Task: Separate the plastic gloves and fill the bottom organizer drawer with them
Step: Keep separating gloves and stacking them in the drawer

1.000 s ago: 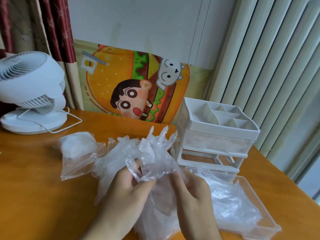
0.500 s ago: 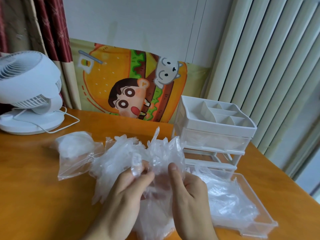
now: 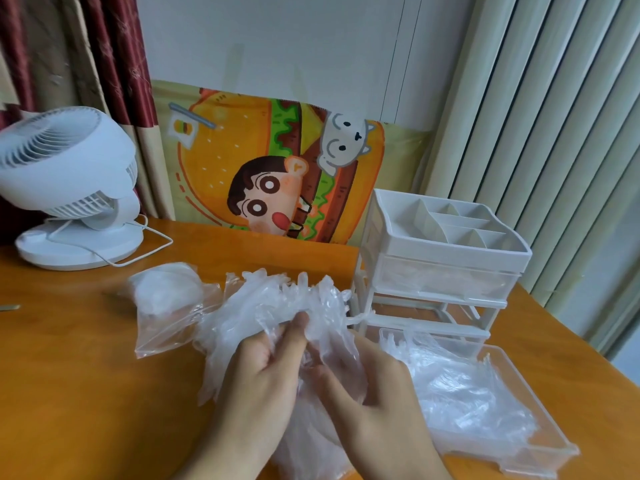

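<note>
A crumpled heap of clear plastic gloves [image 3: 263, 306] lies on the orange table in front of me. My left hand [image 3: 266, 372] pinches a fold of the heap between thumb and fingers. My right hand [image 3: 377, 389] grips the film beside it, fingers curled into the plastic. The clear bottom drawer [image 3: 540, 441] stands pulled out to the right, with several loose gloves [image 3: 460, 389] lying in it. Behind it rises the white organizer [image 3: 446, 251], its lower slot open.
A clear zip bag [image 3: 162, 306] with more white plastic lies left of the heap. A white desk fan [image 3: 69, 188] and its cable stand at the far left. A cartoon poster [image 3: 277, 174] leans on the wall; vertical blinds hang at the right.
The raised glove fingers have dropped down into the heap. Both hands have drawn closer together and lower, deeper into the plastic.
</note>
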Available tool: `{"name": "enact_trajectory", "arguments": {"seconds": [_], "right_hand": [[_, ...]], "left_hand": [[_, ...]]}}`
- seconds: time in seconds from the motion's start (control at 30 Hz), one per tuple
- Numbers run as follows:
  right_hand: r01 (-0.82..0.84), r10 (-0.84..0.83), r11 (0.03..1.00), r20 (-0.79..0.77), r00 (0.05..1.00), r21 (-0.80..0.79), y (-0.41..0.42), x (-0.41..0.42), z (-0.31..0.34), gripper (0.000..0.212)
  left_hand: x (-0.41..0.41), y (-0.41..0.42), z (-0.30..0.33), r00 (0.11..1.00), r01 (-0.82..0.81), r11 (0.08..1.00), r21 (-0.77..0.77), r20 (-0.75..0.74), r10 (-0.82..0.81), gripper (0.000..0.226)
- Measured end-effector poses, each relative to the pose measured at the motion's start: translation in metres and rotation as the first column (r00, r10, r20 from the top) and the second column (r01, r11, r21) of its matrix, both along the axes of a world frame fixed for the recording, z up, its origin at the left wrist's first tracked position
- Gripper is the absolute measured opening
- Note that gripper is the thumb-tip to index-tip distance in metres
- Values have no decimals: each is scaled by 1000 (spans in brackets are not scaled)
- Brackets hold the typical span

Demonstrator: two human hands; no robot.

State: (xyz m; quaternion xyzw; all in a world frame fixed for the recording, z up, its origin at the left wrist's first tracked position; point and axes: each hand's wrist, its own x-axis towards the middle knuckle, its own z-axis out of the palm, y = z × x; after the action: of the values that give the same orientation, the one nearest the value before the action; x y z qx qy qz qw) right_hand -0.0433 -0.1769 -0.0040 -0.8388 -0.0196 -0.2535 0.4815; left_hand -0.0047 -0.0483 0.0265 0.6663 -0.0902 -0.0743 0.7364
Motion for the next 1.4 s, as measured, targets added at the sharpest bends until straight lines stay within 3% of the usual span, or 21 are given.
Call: {"name": "enact_trajectory", "arguments": {"seconds": [0.1, 0.23, 0.33, 0.37, 0.47, 0.53, 0.63, 0.73, 0.87, 0.97, 1.07, 1.1, 1.4], "right_hand": [[35, -35, 999, -2, 999, 3, 0, 1, 0, 14], [69, -64, 994, -48, 997, 89, -3, 2, -2, 25], [141, -135, 972, -44, 990, 187, -9, 2, -3, 33], [158, -151, 964, -46, 987, 215, -10, 2, -2, 34], [142, -131, 962, -63, 989, 232, -8, 2, -1, 35], [117, -103, 970, -73, 992, 213, -7, 2, -1, 34], [104, -90, 977, -82, 993, 185, -7, 1, 0, 34], [180, -181, 958, -16, 983, 225, -8, 3, -3, 34], [295, -343, 902, 108, 933, 314, -11, 1, -5, 37], [239, -269, 961, 287, 919, 136, -3, -3, 0, 29], [153, -122, 984, 274, 954, -94, 11, -3, -2, 23], [136, -101, 983, 254, 962, -125, 13, -3, -2, 20], [135, -123, 989, 157, 980, -68, 2, 3, -4, 24]], "left_hand": [[1, -2, -1, 998, -64, 993, -103, -21, 62, 49], [16, 2, -9, 978, -166, 983, -78, -139, 154, 45], [31, 18, -46, 992, -47, 999, -2, -118, 46, 86], [27, 21, -39, 997, 17, 1000, -9, -69, -18, 79], [13, 6, -3, 986, 87, 989, 116, 135, -102, 14], [9, 6, -13, 972, 57, 990, 130, 219, -84, 2], [18, 5, -13, 981, -18, 992, 121, 196, -6, 18], [18, 6, -15, 977, -75, 989, 131, 207, 46, 31], [20, 5, -17, 963, -158, 981, 110, 238, 129, 27], [20, 3, -20, 965, -152, 987, 58, 225, 136, 21], [21, 2, -24, 970, -81, 995, 54, 232, 66, 5], [21, 3, -24, 970, -67, 996, 61, 237, 51, 11], [14, -4, -31, 965, 83, 995, 63, 244, -96, 18]]}}
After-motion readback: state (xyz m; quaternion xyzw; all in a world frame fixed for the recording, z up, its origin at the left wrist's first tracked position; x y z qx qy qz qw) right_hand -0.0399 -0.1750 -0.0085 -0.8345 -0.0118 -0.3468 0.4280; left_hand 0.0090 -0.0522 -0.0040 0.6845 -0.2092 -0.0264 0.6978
